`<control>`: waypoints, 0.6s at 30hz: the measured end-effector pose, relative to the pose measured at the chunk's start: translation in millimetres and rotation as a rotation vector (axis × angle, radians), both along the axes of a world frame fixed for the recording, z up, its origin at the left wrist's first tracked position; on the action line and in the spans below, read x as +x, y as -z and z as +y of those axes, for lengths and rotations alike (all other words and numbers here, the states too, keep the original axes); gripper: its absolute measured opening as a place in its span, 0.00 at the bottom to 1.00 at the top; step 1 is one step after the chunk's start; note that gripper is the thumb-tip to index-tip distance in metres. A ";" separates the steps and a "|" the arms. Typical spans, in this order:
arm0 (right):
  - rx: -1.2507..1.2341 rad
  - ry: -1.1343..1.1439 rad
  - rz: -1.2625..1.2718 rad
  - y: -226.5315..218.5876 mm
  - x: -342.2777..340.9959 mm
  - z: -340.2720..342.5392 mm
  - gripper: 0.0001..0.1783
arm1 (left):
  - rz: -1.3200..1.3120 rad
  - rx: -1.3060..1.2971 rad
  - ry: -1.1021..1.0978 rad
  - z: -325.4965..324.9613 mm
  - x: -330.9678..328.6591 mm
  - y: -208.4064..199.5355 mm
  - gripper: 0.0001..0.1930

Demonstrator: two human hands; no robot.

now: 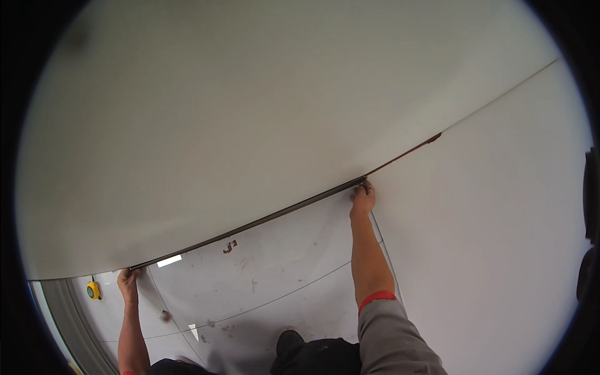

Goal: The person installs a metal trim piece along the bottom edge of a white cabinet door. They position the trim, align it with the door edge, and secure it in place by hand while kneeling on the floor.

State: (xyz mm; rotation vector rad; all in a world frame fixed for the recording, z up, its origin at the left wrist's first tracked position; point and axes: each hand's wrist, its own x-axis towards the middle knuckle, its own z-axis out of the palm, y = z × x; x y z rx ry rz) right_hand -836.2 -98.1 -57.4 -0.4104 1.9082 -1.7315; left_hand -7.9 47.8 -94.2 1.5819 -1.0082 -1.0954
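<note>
A long dark skirting strip [250,225] runs slantwise along the foot of the pale wall [250,112], at its junction with the tiled floor. My left hand [128,284] is closed at its left end, with the fingertips partly hidden by the strip. At the right end, near the corner, my right hand [362,199] pinches the strip with bent fingers. Beyond that hand, a thin reddish-brown streak [406,153] follows the corner line between the two walls.
A yellow tape measure [93,289] lies on the floor left of my left hand. A grey frame [69,322] borders the far left. Brown scraps [230,247], a white patch [169,260] and dirt mark the tiles. A dark shoe [289,340] shows below; a white wall [481,231] rises at right.
</note>
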 end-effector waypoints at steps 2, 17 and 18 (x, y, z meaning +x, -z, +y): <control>0.021 -0.016 0.071 7.6 -5.6 1.6 0.20 | -0.104 0.023 0.011 0.0 -5.3 -2.9 0.16; 0.039 -0.207 -0.041 77.3 -147.7 14.0 0.26 | -0.377 0.094 0.019 -40.7 -83.1 -49.3 0.14; 0.016 -0.186 -0.111 72.0 -126.8 11.1 0.26 | -0.374 0.099 -0.009 -32.9 -78.0 -52.4 0.14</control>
